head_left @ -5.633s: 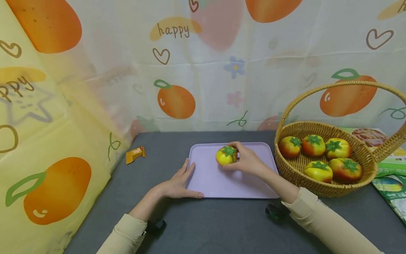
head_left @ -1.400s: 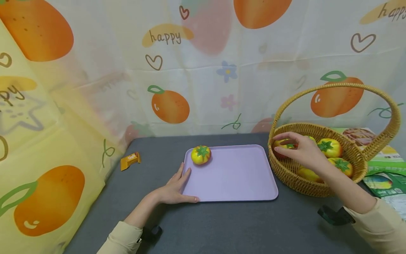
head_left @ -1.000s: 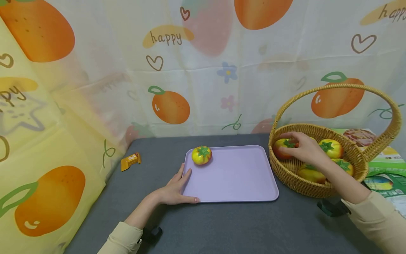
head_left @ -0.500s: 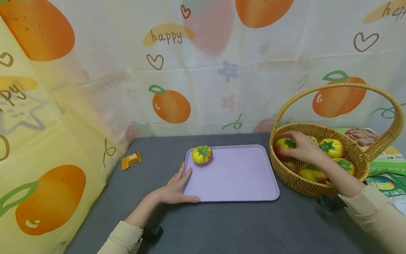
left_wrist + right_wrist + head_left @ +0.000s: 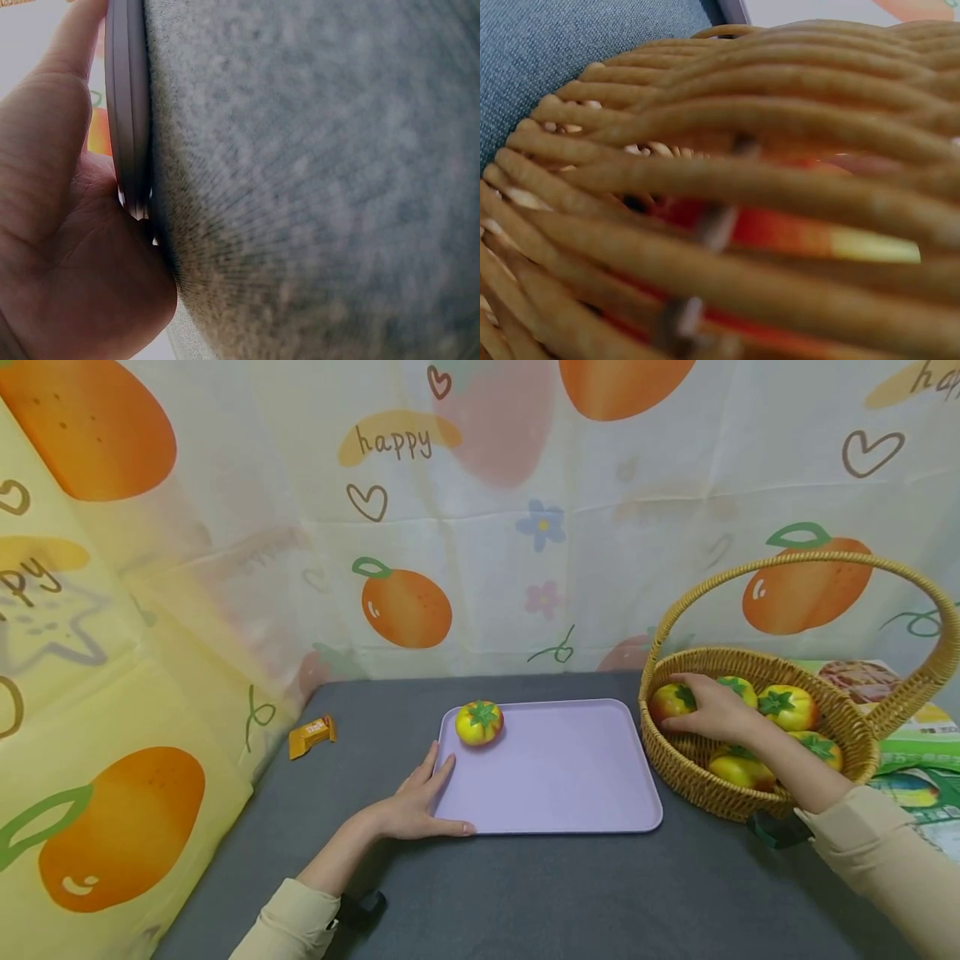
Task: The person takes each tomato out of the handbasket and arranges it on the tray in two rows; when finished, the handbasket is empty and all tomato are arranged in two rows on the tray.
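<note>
In the head view my left hand [image 5: 412,806] rests at the near left corner of a lilac tray [image 5: 562,777]. Its fingers lie straight along the left rim and the thumb along the front rim. One yellow-red tomato [image 5: 479,723] with a green star-shaped top sits in the tray's far left corner. My right hand [image 5: 716,710] reaches into a wicker basket [image 5: 686,781], with thumb and fingers around a red-yellow tomato [image 5: 667,703] at its left side. The right wrist view shows mostly basket weave [image 5: 765,180], hiding that hand. In the left wrist view the palm [image 5: 82,277] is against the tray's edge [image 5: 129,97].
More tomatoes [image 5: 787,707] lie in the basket, whose tall handle [image 5: 795,557] arches over it. Green printed packets [image 5: 918,793] lie behind and right of the basket. A small orange-wrapped candy [image 5: 312,737] is at the left of the dark grey table [image 5: 525,893].
The first tomato went from my right hand to the tray's far left corner. My right hand then moved right into the basket and closed around another tomato. The left hand stayed at the tray.
</note>
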`<state>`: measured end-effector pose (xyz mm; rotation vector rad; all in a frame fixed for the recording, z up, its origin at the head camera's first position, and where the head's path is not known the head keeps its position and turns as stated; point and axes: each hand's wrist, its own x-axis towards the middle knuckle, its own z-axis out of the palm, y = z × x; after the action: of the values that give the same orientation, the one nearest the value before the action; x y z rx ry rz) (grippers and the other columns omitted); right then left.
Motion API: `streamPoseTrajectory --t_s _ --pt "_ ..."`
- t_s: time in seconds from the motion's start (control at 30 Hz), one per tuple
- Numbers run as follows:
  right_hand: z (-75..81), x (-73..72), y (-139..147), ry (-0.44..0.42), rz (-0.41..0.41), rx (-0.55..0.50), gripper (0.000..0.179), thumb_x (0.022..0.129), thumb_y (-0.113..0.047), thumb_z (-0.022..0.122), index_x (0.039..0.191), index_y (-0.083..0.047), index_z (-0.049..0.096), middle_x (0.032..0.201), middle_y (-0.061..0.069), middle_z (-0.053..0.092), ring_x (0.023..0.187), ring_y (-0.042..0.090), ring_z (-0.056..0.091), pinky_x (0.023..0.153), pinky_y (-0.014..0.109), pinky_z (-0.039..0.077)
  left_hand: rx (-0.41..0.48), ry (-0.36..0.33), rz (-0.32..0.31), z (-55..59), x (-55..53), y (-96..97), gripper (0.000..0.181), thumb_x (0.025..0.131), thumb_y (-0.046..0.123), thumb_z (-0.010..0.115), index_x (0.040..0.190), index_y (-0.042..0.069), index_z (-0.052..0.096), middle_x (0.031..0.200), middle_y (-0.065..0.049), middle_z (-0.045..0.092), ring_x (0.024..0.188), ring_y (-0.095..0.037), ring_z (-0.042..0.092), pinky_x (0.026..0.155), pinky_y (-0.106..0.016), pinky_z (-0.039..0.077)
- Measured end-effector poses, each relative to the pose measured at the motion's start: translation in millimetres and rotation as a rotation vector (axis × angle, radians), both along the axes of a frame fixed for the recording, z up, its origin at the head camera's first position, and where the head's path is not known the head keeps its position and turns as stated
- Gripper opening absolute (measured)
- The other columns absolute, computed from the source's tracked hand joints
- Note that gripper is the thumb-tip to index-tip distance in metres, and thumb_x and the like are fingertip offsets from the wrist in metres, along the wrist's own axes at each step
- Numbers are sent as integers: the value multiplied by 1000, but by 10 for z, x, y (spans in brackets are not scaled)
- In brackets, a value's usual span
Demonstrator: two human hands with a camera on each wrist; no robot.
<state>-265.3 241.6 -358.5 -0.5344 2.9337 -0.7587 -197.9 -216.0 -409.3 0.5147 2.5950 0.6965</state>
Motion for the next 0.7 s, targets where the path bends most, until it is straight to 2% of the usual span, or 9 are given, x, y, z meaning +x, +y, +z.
streamPoseTrajectory --t_s 0.27,0.7 --pt "-13 -21 -16 -3 17 29 75 87 -22 72 137 20 35 136 43 37 123 57 37 100 65 31 -5 2 1 -1 6 -2 114 77 64 71 158 15 8 160 -12 -20 146 -42 -1 112 -61 10" --pt "-19 -13 -2 32 19 33 74 86 -26 74 137 16 41 133 40 44 121 56 41 97 64 34 -1 9 -13 -4 -17 1 113 78 64 70 158 13 8 160 -15 -19 146 -43 1 111 -62 10"
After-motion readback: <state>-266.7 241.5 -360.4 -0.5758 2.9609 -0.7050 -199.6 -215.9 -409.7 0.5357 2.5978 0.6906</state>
